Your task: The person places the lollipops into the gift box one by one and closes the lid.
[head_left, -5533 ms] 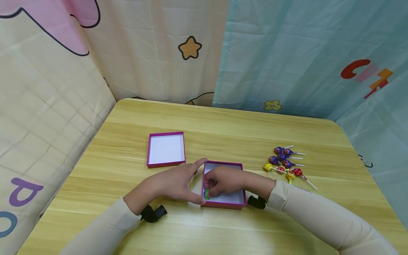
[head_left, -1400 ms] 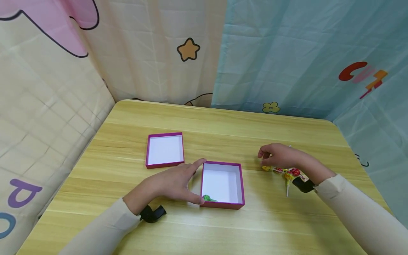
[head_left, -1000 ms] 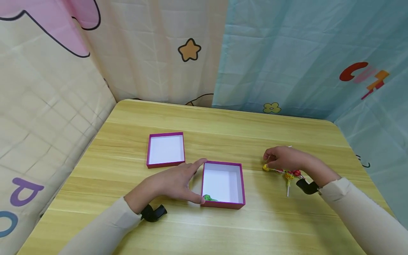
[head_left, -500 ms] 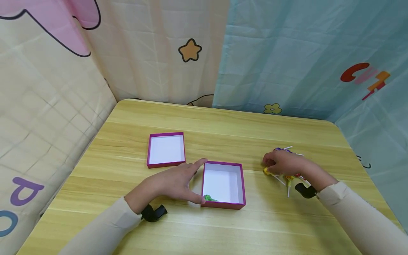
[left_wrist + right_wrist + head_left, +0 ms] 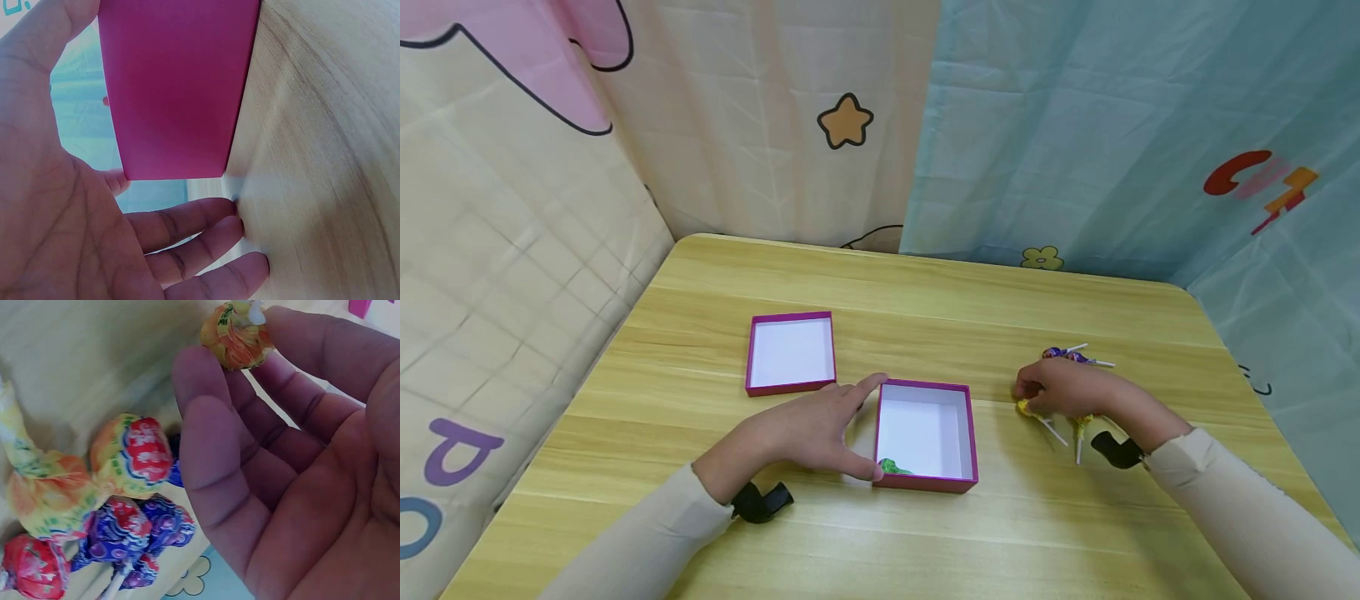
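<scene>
My right hand (image 5: pixel 1067 385) pinches a yellow-wrapped lollipop (image 5: pixel 236 337) between thumb and fingertips, at the near-left edge of a lollipop group. In the head view its white stick (image 5: pixel 1055 432) slants toward the front right. My left hand (image 5: pixel 808 425) spans the left side of the open magenta box (image 5: pixel 973 442), thumb at the near corner and index finger at the far one. In the left wrist view the other fingers stand apart from the magenta wall (image 5: pixel 178 87). A green-wrapped lollipop (image 5: pixel 891 467) lies in the box's near-left corner, partly hidden by the front wall.
Purple lollipops (image 5: pixel 1052 353) lie just behind my right hand, which hides part of the group. The right wrist view also shows a red lollipop (image 5: pixel 37 569) and yellow ones (image 5: pixel 50 494). A shallow magenta lid (image 5: pixel 790 388), white inside up, lies behind my left hand.
My right hand has left the box, where the green lollipop now lies, and moved right to the group. The yellow lollipop has shifted slightly toward the front. The left hand stays put.
</scene>
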Demonstrator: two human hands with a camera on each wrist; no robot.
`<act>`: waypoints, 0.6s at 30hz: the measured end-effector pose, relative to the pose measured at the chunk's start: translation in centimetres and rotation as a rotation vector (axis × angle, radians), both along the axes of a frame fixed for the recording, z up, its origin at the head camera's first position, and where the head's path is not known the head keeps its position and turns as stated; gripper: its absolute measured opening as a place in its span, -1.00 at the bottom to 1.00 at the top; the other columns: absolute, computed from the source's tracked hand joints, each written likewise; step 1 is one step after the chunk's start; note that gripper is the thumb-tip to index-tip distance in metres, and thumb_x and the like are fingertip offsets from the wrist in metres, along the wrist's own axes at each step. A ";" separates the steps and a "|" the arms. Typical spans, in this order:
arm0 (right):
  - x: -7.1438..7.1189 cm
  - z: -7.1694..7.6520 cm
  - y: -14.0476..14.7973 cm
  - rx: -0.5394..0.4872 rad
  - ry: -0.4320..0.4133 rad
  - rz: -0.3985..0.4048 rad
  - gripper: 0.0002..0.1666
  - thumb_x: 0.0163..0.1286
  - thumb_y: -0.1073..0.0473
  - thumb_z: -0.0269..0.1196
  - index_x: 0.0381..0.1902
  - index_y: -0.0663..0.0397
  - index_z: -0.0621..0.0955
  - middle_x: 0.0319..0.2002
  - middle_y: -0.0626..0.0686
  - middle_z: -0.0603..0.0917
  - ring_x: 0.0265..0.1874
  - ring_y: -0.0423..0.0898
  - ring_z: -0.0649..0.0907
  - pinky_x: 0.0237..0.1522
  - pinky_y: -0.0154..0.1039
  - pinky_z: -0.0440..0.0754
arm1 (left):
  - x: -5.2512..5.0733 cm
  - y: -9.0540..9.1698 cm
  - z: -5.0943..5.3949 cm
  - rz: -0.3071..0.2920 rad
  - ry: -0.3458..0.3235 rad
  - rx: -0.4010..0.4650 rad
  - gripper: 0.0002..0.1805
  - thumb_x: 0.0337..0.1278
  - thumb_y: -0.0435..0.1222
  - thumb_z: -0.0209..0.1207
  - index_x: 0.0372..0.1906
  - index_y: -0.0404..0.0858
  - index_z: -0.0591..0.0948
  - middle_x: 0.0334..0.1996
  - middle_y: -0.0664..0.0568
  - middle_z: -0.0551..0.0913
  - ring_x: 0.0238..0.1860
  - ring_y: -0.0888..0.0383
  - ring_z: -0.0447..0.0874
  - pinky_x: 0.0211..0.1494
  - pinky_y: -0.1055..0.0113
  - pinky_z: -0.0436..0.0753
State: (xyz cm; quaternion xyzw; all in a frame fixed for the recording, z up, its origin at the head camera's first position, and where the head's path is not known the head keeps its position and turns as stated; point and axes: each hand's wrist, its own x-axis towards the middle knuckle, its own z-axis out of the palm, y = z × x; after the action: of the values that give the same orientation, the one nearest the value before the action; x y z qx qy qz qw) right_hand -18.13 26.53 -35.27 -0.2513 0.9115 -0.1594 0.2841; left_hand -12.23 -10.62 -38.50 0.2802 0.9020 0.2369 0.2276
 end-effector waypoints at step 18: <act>1.0 2.1 -2.3 -0.027 -0.012 0.073 -0.95 0.37 0.30 0.27 -0.25 0.06 0.60 -0.35 -0.15 0.58 -0.36 -0.16 0.56 -0.31 -0.25 0.55 | 0.0 0.0 -0.1 0.004 0.005 0.007 0.34 -0.29 0.50 0.25 0.61 0.08 -0.08 0.40 0.02 0.36 0.37 0.07 0.31 0.32 0.06 0.41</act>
State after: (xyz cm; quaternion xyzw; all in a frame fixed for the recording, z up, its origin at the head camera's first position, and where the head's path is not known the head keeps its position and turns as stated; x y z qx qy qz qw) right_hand -17.11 24.21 -33.21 -0.2872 0.8977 -0.1627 0.2917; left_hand -12.18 -10.62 -38.62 0.2796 0.9024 0.2396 0.2237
